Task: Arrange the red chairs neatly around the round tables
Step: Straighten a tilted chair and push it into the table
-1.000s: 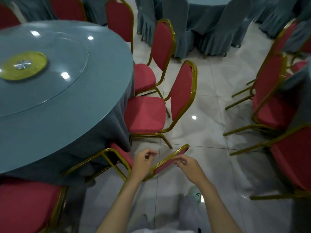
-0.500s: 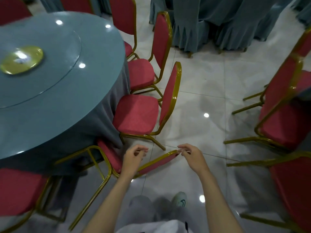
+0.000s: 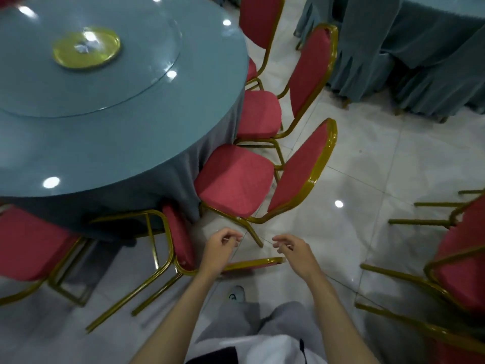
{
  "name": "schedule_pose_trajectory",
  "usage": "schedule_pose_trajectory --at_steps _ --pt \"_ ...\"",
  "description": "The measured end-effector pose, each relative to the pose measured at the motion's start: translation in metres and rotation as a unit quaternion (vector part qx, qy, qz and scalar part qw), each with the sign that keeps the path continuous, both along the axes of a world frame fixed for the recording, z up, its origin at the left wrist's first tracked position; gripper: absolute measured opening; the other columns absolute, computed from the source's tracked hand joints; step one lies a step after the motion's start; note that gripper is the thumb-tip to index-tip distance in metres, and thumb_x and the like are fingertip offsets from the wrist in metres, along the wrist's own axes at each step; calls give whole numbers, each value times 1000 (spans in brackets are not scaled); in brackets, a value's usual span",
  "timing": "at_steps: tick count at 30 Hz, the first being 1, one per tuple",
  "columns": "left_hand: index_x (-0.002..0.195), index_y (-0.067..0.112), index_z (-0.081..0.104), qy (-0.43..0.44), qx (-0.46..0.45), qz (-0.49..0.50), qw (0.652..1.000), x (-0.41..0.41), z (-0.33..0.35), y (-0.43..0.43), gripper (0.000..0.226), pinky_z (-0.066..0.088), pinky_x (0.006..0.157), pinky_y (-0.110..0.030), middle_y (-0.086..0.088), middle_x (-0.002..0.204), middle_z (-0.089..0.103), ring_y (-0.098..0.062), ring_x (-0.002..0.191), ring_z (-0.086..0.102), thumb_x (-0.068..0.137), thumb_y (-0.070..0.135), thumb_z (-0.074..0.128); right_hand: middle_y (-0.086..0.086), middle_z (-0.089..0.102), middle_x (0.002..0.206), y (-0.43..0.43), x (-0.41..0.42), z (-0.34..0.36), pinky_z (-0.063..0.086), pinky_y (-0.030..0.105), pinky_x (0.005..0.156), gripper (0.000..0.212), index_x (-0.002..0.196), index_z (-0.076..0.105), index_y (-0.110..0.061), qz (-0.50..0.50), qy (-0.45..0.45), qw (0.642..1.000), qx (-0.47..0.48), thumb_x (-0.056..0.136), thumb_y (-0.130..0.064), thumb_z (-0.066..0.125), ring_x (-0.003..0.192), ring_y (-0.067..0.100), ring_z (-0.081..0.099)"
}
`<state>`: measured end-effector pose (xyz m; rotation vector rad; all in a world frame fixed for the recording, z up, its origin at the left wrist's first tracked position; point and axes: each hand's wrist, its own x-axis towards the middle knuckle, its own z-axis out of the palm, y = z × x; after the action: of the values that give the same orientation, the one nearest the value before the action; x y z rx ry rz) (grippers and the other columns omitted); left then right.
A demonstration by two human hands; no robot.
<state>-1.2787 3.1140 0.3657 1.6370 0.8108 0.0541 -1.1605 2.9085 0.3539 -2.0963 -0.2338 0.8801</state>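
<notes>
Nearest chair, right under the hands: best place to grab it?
Its top rail, from above and behind, left hand and right hand spread apart on it. It lies nearest the person, slim enough to wrap, with the seat toward the table.

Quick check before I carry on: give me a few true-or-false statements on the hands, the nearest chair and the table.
1. Both hands grip the nearest chair's top rail. False: the left hand and right hand hover over the nearest chair with loosely curled fingers, holding nothing.
2. The round table carries a gold disc at its centre. True.
3. The table is draped in red. False: the tablecloth is blue-grey; the chairs are red.
4. The next chair has its seat toward the table. True.
5. The covered chairs at the upper right wear blue-grey fabric. True.
</notes>
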Motion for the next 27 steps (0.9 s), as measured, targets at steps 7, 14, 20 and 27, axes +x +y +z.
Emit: schedule_pose_trajectory --at_steps 7,14,20,27 --pt "84 25 73 41 -4 88 995 2 -17 2 27 48 65 -19 6 84 76 -4 71 68 98 8 57 -8 77 96 22 33 -15 56 26 81 30 102 73 -33 94 36 995 -5 99 -9 56 89 13 72" --pt "95 7 73 86 -5 175 981 -6 -50 -15 22 56 76 -34 -10 94 74 -23 85 69 97 -5 55 -6 76 99 23 60 -25 60 31 86 31 100 72 -33 212 64 975 9 97 -7 55 91 11 71" --pt "87 21 71 120 -1 221 968 -9 -82 -52 31 50 69 -25 -3 89 74 -12 77 65 96 -3 54 -10 75 102 -1 78 -56 55 24 90 25 105 75 -28 331 72 941 -22 96 -11 59 98 5 70" --pt "82 23 73 184 -8 246 952 -24 -135 -92 33 58 83 -41 3 84 75 -21 80 70 93 -3 56 -11 73 106 -41 93 -114 57 25 93 26 104 73 -33 411 82 902 -104 100 -15 55 99 6 69"
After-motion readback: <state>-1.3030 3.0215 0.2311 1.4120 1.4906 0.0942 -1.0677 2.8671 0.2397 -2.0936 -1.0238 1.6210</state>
